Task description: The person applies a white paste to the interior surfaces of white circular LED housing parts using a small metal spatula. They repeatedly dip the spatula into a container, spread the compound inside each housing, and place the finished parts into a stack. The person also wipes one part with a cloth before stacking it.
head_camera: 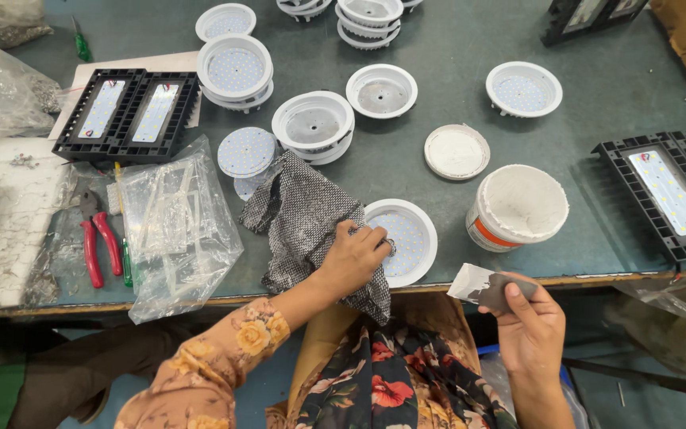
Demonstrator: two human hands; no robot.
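Starting at the desk's [470, 48] left edge: red-handled pliers [97, 242] lie near the front edge, handles toward the person, beside a crumpled clear plastic bag [176, 230]. Behind them, a black twin-panel lamp housing [129, 115] sits with its long axis running left-right.

Left hand [352, 258]: fingers curled and pressed down on a grey knitted cloth [299, 218], at the left rim of a round white LED lamp [406, 238]. The lamp lies at the front edge, near mid-desk, diode face up. It is round, so has no long axis. The cloth drapes from mid-desk over the front edge, long axis running back-left to front-right, and covers the lamp's left rim.

Behind the lamp: several white round housings [313, 123], some stacked, open side up.

Just right of the lamp: a white tub [518, 208] with an orange band, and a flat white lid [456, 151] behind it.

Right hand [529, 322]: off the desk below the front edge, thumb and fingers pinching a small grey-white scraper [482, 286], pointing left.

Right edge: another black panel housing [668, 191].
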